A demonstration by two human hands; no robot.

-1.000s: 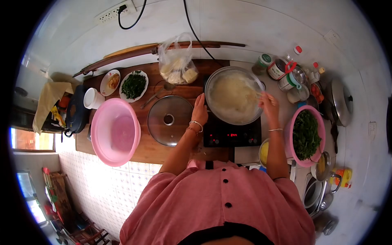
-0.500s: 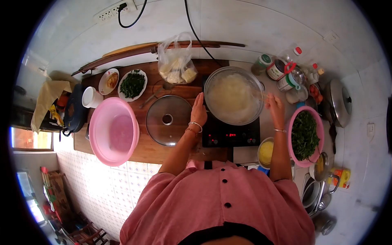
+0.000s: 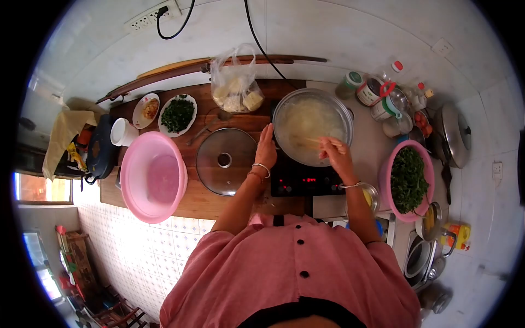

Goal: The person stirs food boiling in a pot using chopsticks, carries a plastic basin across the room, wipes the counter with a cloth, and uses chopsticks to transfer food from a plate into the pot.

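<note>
A steel pot point(image 3: 279, 116) sits on the black induction cooker point(image 3: 310, 180), filled with cloudy liquid point(image 3: 314, 117). My right hand point(image 3: 336, 154) is over the pot's lower right rim, its fingers closed on chopsticks point(image 3: 309, 140) that reach into the liquid. Beside the pot's left side, my left hand point(image 3: 266, 146) lies flat with its fingers stretched out, holding nothing. Just left of that hand, a glass lid point(image 3: 213, 164) with a round knob rests on the wooden board. Partly behind my right forearm is a bowl of something yellow point(image 3: 367, 198).
To the left stands a large pink basin point(image 3: 130, 175). Greens fill a plate point(image 3: 178, 113) and a pink basin point(image 3: 429, 177) on the right. A plastic bag point(image 3: 236, 87) hangs together behind the lid. Jars point(image 3: 371, 92) and bottles crowd the back right. A sink point(image 3: 418, 257) is lower right.
My right hand has moved left from beside the pot to above its lower right part, bringing the chopsticks further into the liquid. My left hand has stayed in place.
</note>
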